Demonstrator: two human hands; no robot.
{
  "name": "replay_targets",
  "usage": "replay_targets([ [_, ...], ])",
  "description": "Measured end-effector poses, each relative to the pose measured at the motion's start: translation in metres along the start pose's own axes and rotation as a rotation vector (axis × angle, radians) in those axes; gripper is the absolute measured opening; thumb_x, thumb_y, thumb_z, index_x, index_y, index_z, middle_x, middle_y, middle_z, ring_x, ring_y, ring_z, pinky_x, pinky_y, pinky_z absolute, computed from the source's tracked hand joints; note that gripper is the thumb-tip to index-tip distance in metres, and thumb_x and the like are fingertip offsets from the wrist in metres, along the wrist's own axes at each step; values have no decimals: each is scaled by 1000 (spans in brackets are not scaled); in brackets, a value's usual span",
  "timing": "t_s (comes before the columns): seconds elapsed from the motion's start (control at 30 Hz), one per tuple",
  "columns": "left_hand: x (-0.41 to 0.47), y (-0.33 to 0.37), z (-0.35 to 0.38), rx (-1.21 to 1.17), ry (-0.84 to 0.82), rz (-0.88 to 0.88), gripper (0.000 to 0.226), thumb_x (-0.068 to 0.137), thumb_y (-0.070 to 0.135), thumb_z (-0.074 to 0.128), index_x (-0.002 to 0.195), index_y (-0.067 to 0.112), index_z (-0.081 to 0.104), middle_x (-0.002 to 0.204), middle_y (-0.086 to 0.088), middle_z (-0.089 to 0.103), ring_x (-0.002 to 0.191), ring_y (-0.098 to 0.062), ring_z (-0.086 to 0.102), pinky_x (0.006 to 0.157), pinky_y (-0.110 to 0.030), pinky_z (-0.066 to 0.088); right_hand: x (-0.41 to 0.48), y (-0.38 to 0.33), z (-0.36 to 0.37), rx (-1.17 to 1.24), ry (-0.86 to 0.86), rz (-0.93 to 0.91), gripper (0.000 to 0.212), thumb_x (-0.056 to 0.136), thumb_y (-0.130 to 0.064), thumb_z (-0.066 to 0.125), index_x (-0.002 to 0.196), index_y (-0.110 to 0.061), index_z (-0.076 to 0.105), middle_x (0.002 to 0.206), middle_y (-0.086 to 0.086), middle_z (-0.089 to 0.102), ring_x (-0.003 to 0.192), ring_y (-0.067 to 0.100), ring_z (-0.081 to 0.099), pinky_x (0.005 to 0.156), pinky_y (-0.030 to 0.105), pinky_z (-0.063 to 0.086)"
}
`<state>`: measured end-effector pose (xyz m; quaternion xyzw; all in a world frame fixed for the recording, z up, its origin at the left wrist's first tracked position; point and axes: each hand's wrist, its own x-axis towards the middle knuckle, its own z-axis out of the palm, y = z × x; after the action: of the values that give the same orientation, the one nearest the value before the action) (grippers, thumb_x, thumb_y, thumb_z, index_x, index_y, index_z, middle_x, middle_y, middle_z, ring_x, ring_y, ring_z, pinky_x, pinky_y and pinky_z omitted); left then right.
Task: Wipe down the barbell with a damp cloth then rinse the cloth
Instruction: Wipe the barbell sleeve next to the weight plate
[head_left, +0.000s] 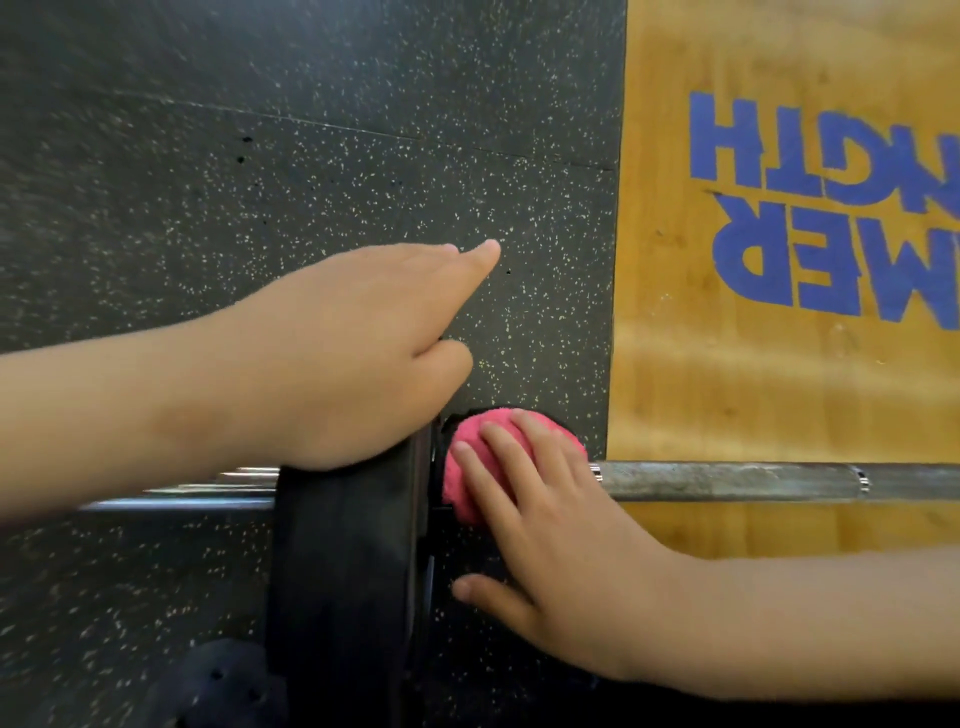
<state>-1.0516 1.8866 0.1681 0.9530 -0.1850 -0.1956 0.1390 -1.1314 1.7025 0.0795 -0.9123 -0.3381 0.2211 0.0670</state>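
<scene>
Left forearm enters from the left edge; left hand (358, 358) rests its heel on the rim of the black plate (343, 571), index finger straight, the others bent (grip on the plate: cannot tell). Just right of the plate, the pink cloth (462, 480) is bunched on the barbell (727, 480). Right hand (540, 525) lies flat on the cloth, fingers straight and spread, thumb out toward the plate. The bar's shaft runs right across the speckled rubber floor (260, 182) onto the wooden platform (727, 405).
</scene>
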Motion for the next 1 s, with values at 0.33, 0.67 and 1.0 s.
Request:
replay_targets([
  [0.33, 28, -5, -21, 49, 134, -23, 70, 77, 47, 30, 143, 25, 42, 146, 5, 44, 136, -14, 37, 110, -29, 27, 21, 11, 6, -119, 164, 3, 84, 81, -62, 34, 142, -5, 37, 140, 24, 44, 132, 47, 36, 93, 66, 41],
  [0.67, 35, -2, -7, 173, 180, 151, 63, 74, 35, 33, 125, 9, 61, 133, -5, 58, 132, -20, 45, 111, -33, 27, 49, 30, -6, -42, 230, 13, 76, 79, -54, 44, 140, -11, 33, 138, 15, 43, 129, 42, 38, 90, 56, 45],
  [1.0, 76, -19, -36, 169, 300, 119, 63, 81, 43, 31, 130, 12, 55, 131, -4, 57, 129, -21, 46, 110, -32, 28, 60, 40, -6, -210, 257, 36, 98, 68, -53, 69, 147, -5, 35, 150, 22, 35, 141, 46, 23, 102, 67, 32],
])
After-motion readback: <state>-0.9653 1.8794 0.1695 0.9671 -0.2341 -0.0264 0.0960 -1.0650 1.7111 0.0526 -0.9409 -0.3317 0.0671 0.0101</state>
